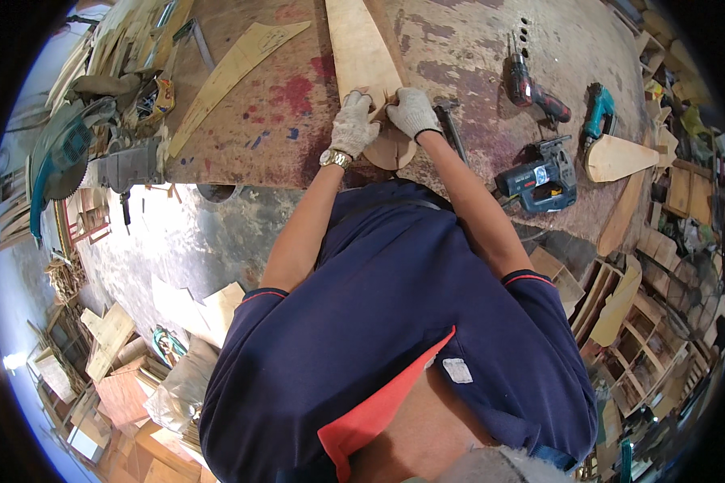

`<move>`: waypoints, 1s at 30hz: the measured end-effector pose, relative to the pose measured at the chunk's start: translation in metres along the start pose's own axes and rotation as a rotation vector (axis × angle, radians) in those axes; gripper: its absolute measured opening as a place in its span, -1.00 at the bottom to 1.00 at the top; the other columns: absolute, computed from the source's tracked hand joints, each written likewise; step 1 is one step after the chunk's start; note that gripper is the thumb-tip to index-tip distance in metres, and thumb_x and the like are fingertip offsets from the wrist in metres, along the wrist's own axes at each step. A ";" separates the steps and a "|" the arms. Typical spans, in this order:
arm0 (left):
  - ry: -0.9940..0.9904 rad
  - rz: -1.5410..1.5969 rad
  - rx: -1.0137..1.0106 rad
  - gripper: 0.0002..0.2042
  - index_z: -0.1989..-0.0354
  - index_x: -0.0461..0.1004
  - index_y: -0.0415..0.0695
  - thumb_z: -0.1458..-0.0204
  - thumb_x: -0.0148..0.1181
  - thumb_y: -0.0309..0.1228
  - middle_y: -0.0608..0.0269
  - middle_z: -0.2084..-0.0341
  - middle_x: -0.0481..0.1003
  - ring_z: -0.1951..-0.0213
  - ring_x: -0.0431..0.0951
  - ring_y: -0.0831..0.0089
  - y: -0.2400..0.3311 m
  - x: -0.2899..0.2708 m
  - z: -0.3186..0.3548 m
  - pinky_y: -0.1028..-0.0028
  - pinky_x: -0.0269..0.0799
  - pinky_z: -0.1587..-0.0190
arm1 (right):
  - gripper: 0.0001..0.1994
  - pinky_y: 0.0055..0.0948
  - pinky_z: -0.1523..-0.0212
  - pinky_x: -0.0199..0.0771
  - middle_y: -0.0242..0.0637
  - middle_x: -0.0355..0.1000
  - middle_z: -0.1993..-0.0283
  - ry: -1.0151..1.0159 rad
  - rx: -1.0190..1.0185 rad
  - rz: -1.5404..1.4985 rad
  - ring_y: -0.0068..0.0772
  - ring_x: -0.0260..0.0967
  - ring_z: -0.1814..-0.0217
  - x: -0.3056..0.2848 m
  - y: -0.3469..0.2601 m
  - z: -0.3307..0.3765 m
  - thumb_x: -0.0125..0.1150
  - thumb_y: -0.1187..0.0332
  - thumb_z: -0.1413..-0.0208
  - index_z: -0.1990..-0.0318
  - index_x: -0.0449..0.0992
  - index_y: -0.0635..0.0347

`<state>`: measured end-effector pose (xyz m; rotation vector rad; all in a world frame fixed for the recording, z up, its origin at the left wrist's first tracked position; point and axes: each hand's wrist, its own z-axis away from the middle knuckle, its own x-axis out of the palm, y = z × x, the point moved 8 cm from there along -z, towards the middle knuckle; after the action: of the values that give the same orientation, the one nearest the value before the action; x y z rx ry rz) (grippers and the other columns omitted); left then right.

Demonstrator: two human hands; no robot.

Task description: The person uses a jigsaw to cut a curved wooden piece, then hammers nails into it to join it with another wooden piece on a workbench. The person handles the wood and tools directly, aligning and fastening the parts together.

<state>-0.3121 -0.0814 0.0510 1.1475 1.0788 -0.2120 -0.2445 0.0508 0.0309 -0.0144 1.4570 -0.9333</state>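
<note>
A long pale wooden board with a brown strip along its right side runs away from me across the worktable. Its near end is rounded and sits at the table's front edge. My left hand, in a whitish work glove, lies on the board's left part, with thumb and forefinger apart. My right hand, gloved too, is closed low over the board's right part. Whatever its fingertips pinch is too small to make out. Just right of that hand lies a dark metal bar-like tool.
On the worktable at right lie a cordless drill, a blue jigsaw, a teal power tool and a rounded wooden piece. At left are a curved wooden template and a teal circular saw. Wood scraps fill the lower left.
</note>
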 end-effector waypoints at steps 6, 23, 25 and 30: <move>-0.005 0.032 -0.002 -0.66 0.12 0.54 -0.18 0.12 0.35 -0.41 -0.05 -0.27 0.36 -0.27 0.38 -0.03 0.002 -0.001 0.001 0.15 0.43 -0.24 | -0.76 -0.22 0.17 0.56 -0.09 0.57 0.40 -0.173 0.004 -0.380 -0.16 0.58 0.26 -0.004 0.016 0.015 0.29 0.26 -0.14 0.32 0.60 0.33; 0.037 -0.275 0.279 -0.78 0.17 0.57 -0.05 -0.01 0.36 -0.33 0.12 -0.23 0.46 -0.27 0.41 -0.06 0.022 0.011 0.001 0.06 0.33 -0.31 | -0.82 -0.52 0.52 0.34 -0.34 0.42 0.43 0.194 0.703 -1.278 -0.58 0.30 0.52 -0.019 0.149 0.155 0.21 0.35 -0.38 0.18 0.51 0.32; 0.090 -0.322 0.366 -0.79 0.17 0.57 -0.06 -0.02 0.36 -0.35 0.17 -0.18 0.50 -0.18 0.48 0.00 0.029 0.005 -0.001 0.09 0.36 -0.28 | -0.81 -0.51 0.54 0.34 -0.33 0.43 0.44 0.185 0.664 -1.282 -0.56 0.32 0.52 -0.018 0.149 0.155 0.21 0.33 -0.37 0.18 0.51 0.32; 0.011 -0.133 0.385 -0.85 0.29 0.59 -0.13 0.02 0.39 -0.41 0.13 -0.01 0.56 -0.07 0.53 0.06 0.026 0.005 -0.008 0.11 0.40 -0.22 | -0.78 -0.47 0.58 0.39 -0.28 0.46 0.44 0.204 0.680 -1.188 -0.49 0.41 0.56 -0.016 0.158 0.155 0.22 0.28 -0.37 0.19 0.51 0.30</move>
<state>-0.2972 -0.0613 0.0633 1.4195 1.1560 -0.5358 -0.0297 0.0838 -0.0128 -0.3160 1.1707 -2.4194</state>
